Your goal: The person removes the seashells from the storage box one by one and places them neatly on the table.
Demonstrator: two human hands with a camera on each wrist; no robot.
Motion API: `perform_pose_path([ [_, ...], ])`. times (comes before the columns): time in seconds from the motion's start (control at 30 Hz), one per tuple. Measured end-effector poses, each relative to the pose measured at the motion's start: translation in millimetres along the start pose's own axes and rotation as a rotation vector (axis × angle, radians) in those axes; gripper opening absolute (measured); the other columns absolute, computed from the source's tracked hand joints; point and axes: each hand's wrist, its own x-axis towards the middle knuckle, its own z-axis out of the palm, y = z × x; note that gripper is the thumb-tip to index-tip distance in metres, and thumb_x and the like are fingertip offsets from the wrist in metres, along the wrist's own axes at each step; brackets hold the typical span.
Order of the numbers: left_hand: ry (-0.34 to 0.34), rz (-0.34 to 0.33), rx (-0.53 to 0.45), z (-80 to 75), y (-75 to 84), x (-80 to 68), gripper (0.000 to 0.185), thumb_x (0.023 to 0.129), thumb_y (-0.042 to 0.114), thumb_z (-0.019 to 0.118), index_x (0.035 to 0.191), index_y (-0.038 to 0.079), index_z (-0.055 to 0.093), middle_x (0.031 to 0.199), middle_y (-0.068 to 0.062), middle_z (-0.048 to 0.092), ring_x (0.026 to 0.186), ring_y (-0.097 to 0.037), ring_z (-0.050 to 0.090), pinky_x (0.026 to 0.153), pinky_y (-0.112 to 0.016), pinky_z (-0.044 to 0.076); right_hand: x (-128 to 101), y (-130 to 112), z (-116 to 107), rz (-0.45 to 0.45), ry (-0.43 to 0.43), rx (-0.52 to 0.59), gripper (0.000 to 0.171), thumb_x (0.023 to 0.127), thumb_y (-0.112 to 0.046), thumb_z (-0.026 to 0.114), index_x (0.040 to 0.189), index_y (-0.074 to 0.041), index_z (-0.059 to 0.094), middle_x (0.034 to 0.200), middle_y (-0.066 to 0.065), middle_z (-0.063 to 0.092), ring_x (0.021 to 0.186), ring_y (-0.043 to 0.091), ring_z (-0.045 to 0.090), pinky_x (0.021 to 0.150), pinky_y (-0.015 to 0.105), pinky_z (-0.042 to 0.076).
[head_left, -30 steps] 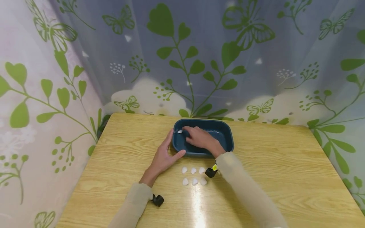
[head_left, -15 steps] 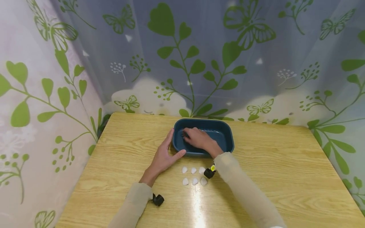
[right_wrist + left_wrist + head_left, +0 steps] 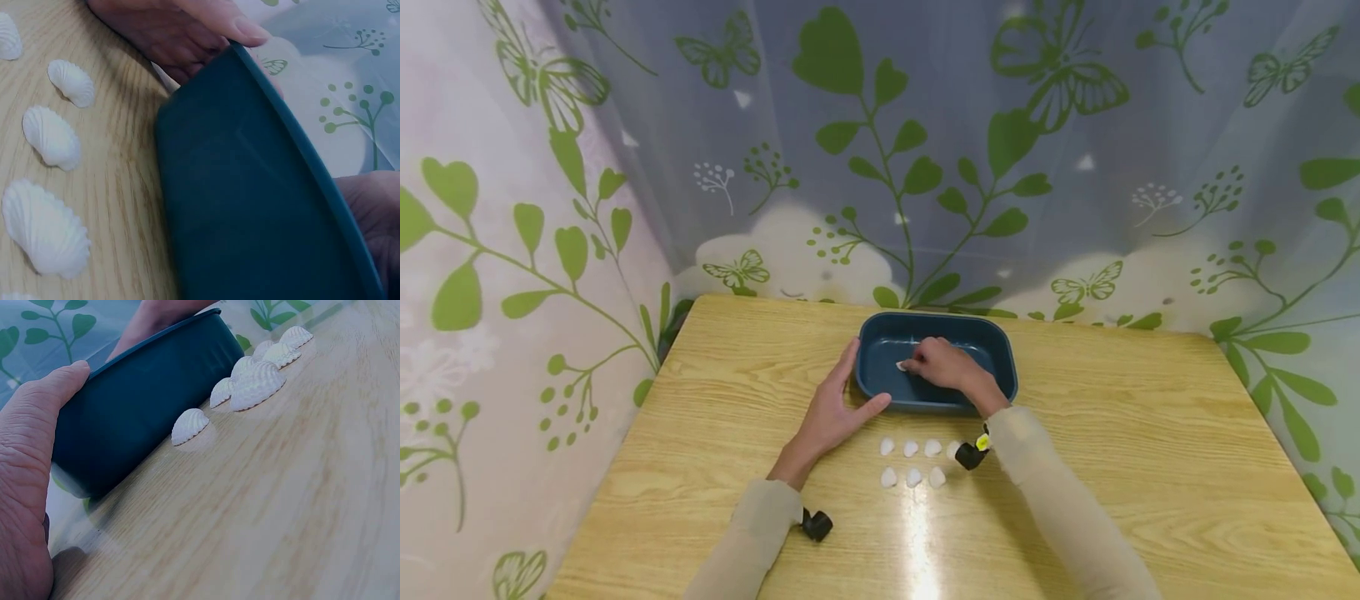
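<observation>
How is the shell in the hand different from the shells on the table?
The shell in the hand is pinched by the right hand inside the blue tub; the shells on the table lie untouched outside it, in front. That one is alone; the others sit in two rows. The left hand steadies the tub. All are small, white shells.

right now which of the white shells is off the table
The shell pinched in the right hand over the blue tub. The other seven shells lie in two rows on the table.
</observation>
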Motion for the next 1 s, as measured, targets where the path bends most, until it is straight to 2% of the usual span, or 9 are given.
perform_pose_path([
  [0.1,0.003,-0.003,0.011,0.1,0.2,0.3,0.098,0.085,0.056,0.068,0.157,0.036,0.004,0.164,0.006,0.010,0.147,-0.008,0.013,0.117,-0.040,0.026,-1.1,2.8,-0.4,-0.024,0.055,-0.025,0.032,0.096,-0.033,0.063,0.073,-0.011,0.066,0.055,-0.006,0.044,0.046,0.010,0.041,0.046,0.026,0.034],
  [0.2,0.009,-0.002,0.019,0.0,-0.1,0.6,0.098,0.085,0.056,0.068,0.157,0.036,0.004,0.163,0.008,0.010,0.147,-0.009,0.014,0.117,-0.041,0.026,-0.8,4.1,0.6,-0.112,0.088,-0.032,0.015,0.094,-0.025,0.066,0.098,-0.011,0.068,0.062,-0.003,0.053,0.051,0.011,0.048,0.048,0.027,0.040],
  [0.3,0.007,-0.002,0.019,-0.1,-0.2,0.6,0.098,0.085,0.056,0.068,0.157,0.036,0.004,0.163,0.011,0.009,0.147,-0.009,0.014,0.117,-0.041,0.026,0.0,5.3,2.5,-0.209,0.066,-0.036,0.023,0.094,-0.015,0.066,0.116,-0.010,0.066,0.072,0.001,0.062,0.056,0.010,0.052,0.052,0.026,0.044],
  [0.4,0.003,-0.001,0.016,-0.2,0.4,0.6,0.098,0.085,0.056,0.068,0.157,0.037,0.004,0.163,0.012,0.009,0.147,-0.008,0.014,0.117,-0.040,0.026,-0.6,5.6,3.8,-0.245,0.050,-0.064,0.021,0.094,-0.012,0.065,0.115,-0.010,0.069,0.083,0.002,0.068,0.059,0.007,0.054,0.055,0.025,0.045],
  [0.5,0.003,0.002,0.020,-0.3,0.5,0.5,0.099,0.085,0.056,0.068,0.158,0.033,0.005,0.162,0.012,0.009,0.147,-0.009,0.014,0.117,-0.041,0.026,-2.8,3.5,3.4,-0.202,0.077,-0.107,0.015,0.094,-0.016,0.066,0.108,-0.012,0.071,0.090,0.000,0.069,0.063,0.006,0.055,0.057,0.026,0.047],
  [0.67,0.000,-0.005,0.016,-0.3,1.1,-0.1,0.100,0.085,0.057,0.068,0.159,0.026,0.007,0.161,0.016,0.008,0.147,-0.009,0.014,0.117,-0.042,0.026,-7.6,4.7,0.8,-0.098,0.112,-0.169,0.014,0.094,-0.028,0.067,0.101,-0.015,0.069,0.078,-0.006,0.062,0.059,0.008,0.054,0.053,0.027,0.045],
  [0.83,0.002,-0.006,0.013,-0.1,1.9,0.1,0.101,0.084,0.058,0.068,0.158,0.027,0.007,0.162,0.014,0.009,0.147,-0.009,0.014,0.117,-0.042,0.027,-12.6,13.4,-6.2,-0.162,0.073,-0.125,0.026,0.094,-0.026,0.067,0.117,-0.012,0.067,0.064,-0.002,0.058,0.051,0.009,0.050,0.049,0.026,0.042],
  [0.9,0.003,-0.004,0.015,-0.1,1.5,0.4,0.100,0.084,0.058,0.068,0.158,0.029,0.007,0.162,0.013,0.009,0.147,-0.009,0.015,0.117,-0.041,0.026,-15.0,16.5,-10.5,-0.203,0.049,-0.088,0.027,0.094,-0.019,0.067,0.120,-0.011,0.067,0.072,0.001,0.065,0.049,0.008,0.048,0.048,0.025,0.040],
  [1.0,0.006,-0.001,0.018,-0.4,0.2,0.7,0.100,0.084,0.057,0.068,0.158,0.029,0.007,0.162,0.013,0.010,0.147,-0.009,0.015,0.117,-0.042,0.027,-17.4,19.8,-15.9,-0.250,0.017,-0.043,0.027,0.093,-0.011,0.066,0.120,-0.010,0.070,0.096,0.006,0.073,0.047,0.006,0.042,0.050,0.023,0.039],
])
